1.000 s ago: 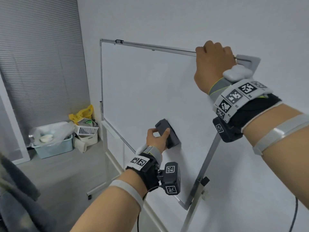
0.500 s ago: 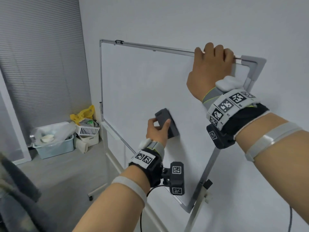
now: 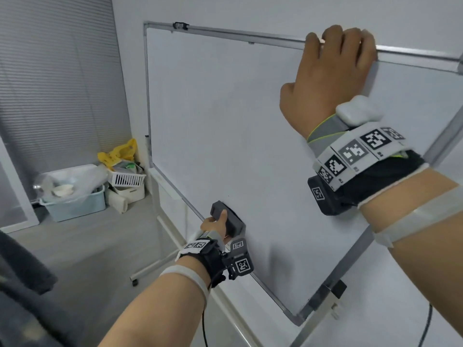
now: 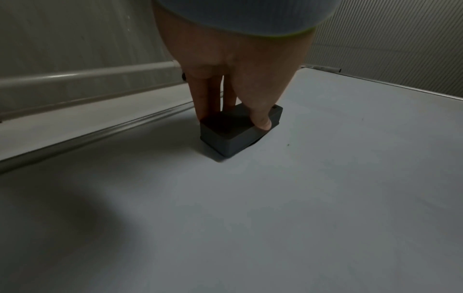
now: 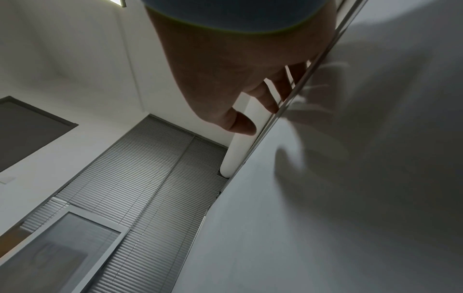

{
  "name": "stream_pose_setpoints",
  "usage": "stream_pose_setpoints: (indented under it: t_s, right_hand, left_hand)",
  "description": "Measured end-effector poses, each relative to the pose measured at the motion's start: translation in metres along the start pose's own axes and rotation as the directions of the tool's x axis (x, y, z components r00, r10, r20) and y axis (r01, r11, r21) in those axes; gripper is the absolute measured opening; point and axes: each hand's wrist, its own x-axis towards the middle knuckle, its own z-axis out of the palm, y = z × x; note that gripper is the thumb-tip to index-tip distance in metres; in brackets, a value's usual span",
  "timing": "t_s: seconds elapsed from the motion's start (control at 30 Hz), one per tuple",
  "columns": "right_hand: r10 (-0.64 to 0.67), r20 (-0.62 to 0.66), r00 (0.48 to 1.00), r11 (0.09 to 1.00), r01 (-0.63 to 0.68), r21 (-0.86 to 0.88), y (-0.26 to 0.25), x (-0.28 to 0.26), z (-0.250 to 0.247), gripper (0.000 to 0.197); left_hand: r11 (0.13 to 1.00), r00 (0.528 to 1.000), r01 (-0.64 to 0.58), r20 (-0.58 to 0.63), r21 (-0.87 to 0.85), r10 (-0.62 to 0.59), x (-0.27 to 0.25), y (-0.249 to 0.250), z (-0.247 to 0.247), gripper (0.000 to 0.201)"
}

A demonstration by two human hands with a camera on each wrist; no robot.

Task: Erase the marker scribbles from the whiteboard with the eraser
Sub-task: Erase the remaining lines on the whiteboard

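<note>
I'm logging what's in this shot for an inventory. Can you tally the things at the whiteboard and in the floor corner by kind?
Whiteboards: 1
Erasers: 1, held by the left hand
Hands: 2, the right hand gripping the board's top edge
Pale blue bins: 1
White slotted baskets: 1
Yellow bags: 1
Total: 7

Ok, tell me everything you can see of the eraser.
The eraser is a small dark grey block with rounded corners and a matte, plastic-looking shell. It sits pressed face-down on the whiteboard, low on the panel near its bottom rail, turned at a slant to the frame. A darker layer just shows under one edge. The left hand grips it, thumb on one long side and fingers on the other. A tiny dark speck lies on the board close by.
</note>
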Motion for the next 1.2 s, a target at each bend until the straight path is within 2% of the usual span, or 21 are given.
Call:
stream_pose_setpoints:
  t_s: [0.13, 0.27, 0.33, 0.47, 0.57, 0.67, 0.73, 0.87, 0.97, 1.03, 1.1, 1.2]
  right_hand:
    - [0.003, 0.026, 1.0, 1.0, -0.003, 0.022, -0.015, 0.016, 0.015, 0.062]
    - [0.044, 0.031, 0.999, 0.999, -0.045, 0.029, -0.02, 0.029, 0.027, 0.06]
    - [0.064, 0.036, 0.997, 0.998, -0.064, 0.018, -0.025, 0.037, 0.031, 0.052]
    - [0.049, 0.043, 0.998, 0.999, -0.049, 0.008, -0.035, 0.053, 0.036, 0.042]
    - [0.017, 0.044, 0.999, 1.0, -0.017, -0.002, -0.05, 0.059, 0.042, 0.041]
    - [-0.008, 0.023, 1.0, 1.0, 0.008, 0.001, -0.072, 0.062, 0.05, 0.041]
    - [-0.013, -0.008, 1.0, 1.0, 0.013, -0.004, -0.086, 0.064, 0.055, 0.042]
    - [0.048, -0.017, 0.999, 0.998, -0.048, -0.04, -0.113, 0.069, 0.065, 0.047]
    - [0.117, -0.022, 0.993, 0.991, -0.118, -0.056, -0.121, 0.075, 0.071, 0.047]
    - [0.15, -0.039, 0.988, 0.987, -0.152, -0.058, -0.124, 0.078, 0.076, 0.047]
    - [0.173, -0.051, 0.984, 0.982, -0.176, -0.065, -0.129, 0.08, 0.079, 0.048]
    - [0.195, -0.061, 0.979, 0.977, -0.199, -0.069, -0.131, 0.08, 0.081, 0.049]
  left_hand:
    - [0.999, 0.999, -0.043, 0.016, 0.005, 0.042, 0.01, 0.038, 0.01, 0.058]
    - [0.977, 0.99, -0.112, 0.068, -0.179, 0.126, 0.006, 0.094, 0.026, 0.054]
    - [0.968, 0.982, -0.164, 0.062, -0.191, 0.178, 0.004, 0.118, 0.031, 0.057]
    - [0.97, 0.988, -0.136, 0.041, -0.201, 0.147, 0.021, 0.11, 0.022, 0.056]
    - [0.993, 0.999, -0.033, 0.024, -0.112, 0.036, 0.042, 0.081, 0.001, 0.056]
    - [0.999, 0.999, 0.016, -0.032, 0.04, -0.015, 0.061, 0.072, -0.024, 0.05]
    - [0.995, 0.998, 0.002, -0.064, 0.1, 0.005, 0.079, 0.078, -0.035, 0.053]
    - [0.994, 0.992, -0.108, -0.068, -0.009, 0.107, 0.123, 0.134, -0.036, 0.076]
    - [0.954, 0.976, -0.208, 0.021, -0.217, 0.218, 0.107, 0.199, -0.027, 0.056]
    - [0.923, 0.944, -0.303, 0.06, -0.237, 0.325, 0.101, 0.226, -0.017, 0.051]
    - [0.912, 0.924, -0.351, 0.076, -0.211, 0.374, 0.107, 0.229, -0.013, 0.052]
    - [0.947, 0.963, -0.26, 0.021, -0.189, 0.269, 0.13, 0.201, -0.026, 0.043]
